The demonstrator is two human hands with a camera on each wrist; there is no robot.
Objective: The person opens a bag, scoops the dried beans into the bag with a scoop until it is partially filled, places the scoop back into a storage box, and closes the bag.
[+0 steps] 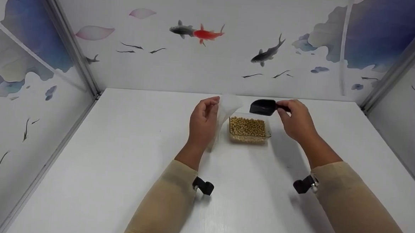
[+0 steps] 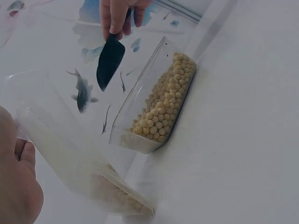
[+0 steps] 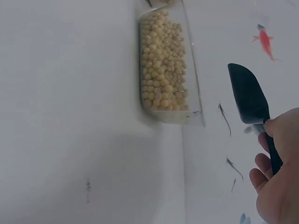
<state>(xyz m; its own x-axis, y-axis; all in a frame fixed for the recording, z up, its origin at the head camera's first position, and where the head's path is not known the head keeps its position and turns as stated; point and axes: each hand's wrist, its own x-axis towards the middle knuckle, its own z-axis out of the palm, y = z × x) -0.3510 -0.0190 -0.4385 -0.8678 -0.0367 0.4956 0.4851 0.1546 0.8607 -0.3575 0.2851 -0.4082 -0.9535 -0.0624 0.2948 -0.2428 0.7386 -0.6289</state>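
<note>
My left hand point(image 1: 203, 125) grips a clear plastic bag point(image 1: 225, 108) near its top edge. In the left wrist view the bag point(image 2: 65, 144) hangs tilted, with some beans in its bottom corner. A black scoop point(image 1: 263, 107) is pinched by its handle in my right hand point(image 1: 297, 121), above the back right of a clear container point(image 1: 268, 134) of yellowish beans point(image 1: 247, 126). The right wrist view shows the scoop point(image 3: 247, 93) beside the container, my fingers round its handle. Whether the scoop holds beans, I cannot tell.
The container stands on a white table point(image 1: 120, 154), right beside the bag. Behind the table rises a white wall panel point(image 1: 210, 70) printed with fish, and further printed panels stand at the left and right, with metal posts at the corners.
</note>
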